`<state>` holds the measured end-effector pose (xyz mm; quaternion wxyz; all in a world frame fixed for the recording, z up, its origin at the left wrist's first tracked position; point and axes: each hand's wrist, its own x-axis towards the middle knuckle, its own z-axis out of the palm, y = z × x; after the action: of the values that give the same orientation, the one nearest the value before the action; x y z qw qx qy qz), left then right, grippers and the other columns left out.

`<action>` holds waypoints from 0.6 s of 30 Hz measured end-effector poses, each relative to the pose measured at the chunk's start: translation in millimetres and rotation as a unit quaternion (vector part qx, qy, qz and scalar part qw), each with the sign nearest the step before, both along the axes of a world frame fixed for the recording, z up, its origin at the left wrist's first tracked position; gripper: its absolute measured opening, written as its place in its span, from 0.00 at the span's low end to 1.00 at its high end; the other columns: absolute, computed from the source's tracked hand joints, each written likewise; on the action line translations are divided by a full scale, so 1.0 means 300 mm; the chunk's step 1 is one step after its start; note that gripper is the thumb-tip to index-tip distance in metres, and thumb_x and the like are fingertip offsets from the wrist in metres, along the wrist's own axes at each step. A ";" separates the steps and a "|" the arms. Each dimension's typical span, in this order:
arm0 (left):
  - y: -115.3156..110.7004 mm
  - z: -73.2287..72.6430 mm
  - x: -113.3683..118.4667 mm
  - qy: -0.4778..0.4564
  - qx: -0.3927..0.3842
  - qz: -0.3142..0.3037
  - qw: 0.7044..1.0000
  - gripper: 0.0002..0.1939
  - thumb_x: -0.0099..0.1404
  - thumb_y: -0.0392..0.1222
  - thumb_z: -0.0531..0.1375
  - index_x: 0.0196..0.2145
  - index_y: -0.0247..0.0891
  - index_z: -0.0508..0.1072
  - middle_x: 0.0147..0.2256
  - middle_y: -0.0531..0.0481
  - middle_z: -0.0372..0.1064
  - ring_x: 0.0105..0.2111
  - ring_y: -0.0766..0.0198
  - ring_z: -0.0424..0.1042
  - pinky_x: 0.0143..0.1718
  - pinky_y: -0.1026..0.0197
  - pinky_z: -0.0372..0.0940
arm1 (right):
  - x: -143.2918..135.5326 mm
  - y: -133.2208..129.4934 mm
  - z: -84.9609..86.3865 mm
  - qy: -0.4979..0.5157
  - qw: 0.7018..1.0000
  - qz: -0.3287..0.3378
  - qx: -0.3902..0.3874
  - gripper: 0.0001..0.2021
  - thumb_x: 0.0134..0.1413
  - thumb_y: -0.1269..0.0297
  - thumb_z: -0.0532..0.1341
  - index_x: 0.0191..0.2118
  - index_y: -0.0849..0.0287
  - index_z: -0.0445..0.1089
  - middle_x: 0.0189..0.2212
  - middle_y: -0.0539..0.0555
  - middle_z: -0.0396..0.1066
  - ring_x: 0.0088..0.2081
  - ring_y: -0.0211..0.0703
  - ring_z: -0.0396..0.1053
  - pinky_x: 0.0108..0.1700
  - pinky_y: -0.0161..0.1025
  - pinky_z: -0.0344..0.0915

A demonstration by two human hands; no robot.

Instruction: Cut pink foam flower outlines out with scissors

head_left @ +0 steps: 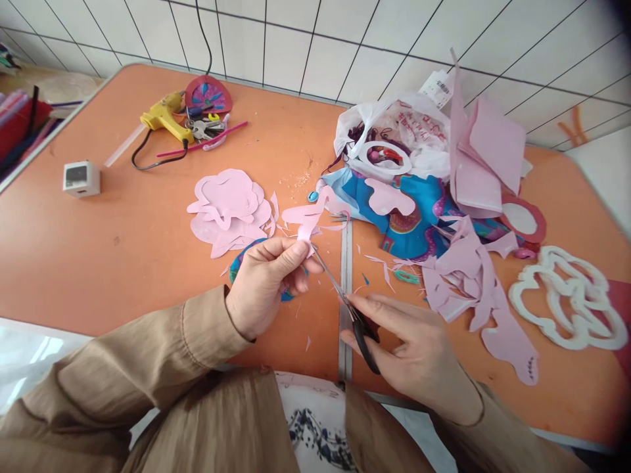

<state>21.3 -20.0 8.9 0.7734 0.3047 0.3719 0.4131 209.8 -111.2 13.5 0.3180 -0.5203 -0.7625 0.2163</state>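
Left hand (266,279) pinching curvy pale-pink sheet cutout (303,213), mid-scene above the orange flat tabletop (142,263) | right hand (414,348) gripping black-handled metal scissors (351,313) | short snips, turning the cutout gently, look wisest!

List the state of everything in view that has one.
Left hand: pinching pink piece
Right hand: holding scissors
Scissors: tips at pink piece; opening unclear
Pink cutouts: loosely stacked
Pink scraps: heaped
Glue gun: lying down
Plastic bag: bulging
Pink sheet: folded, upright
White frames: overlapping
Keys: bunched
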 end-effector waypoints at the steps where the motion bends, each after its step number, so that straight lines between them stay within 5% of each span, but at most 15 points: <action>1: 0.000 -0.001 0.000 -0.002 -0.003 -0.001 1.000 0.19 0.53 0.52 0.73 0.22 0.34 0.75 0.22 0.52 0.73 0.16 0.75 0.64 0.19 0.69 0.57 | -0.001 -0.001 -0.001 -0.004 1.000 0.000 0.001 0.11 0.60 0.72 0.63 0.48 0.60 0.72 0.26 0.49 0.69 0.24 0.36 0.67 0.27 0.32 0.68; 7: -0.004 0.000 0.000 -0.031 -0.028 -0.011 0.999 0.21 0.50 0.55 0.74 0.21 0.33 0.75 0.17 0.55 0.68 0.16 0.75 0.62 0.20 0.70 0.58 | -0.005 -0.003 -0.008 -0.007 1.000 0.002 0.010 0.11 0.60 0.73 0.63 0.48 0.60 0.72 0.26 0.49 0.68 0.25 0.36 0.66 0.27 0.32 0.68; 18: 0.000 -0.005 -0.001 -0.047 -0.029 -0.003 0.998 0.19 0.51 0.51 0.74 0.22 0.33 0.75 0.23 0.53 0.73 0.16 0.75 0.62 0.19 0.69 0.57 | -0.009 0.008 0.008 0.039 0.999 0.001 0.002 0.11 0.56 0.72 0.64 0.45 0.60 0.73 0.26 0.52 0.73 0.25 0.39 0.71 0.27 0.34 0.70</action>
<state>21.1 -19.9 7.3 0.7997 0.2630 0.3465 0.4138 207.0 -108.9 16.0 0.3479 -0.5101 -0.7506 0.2352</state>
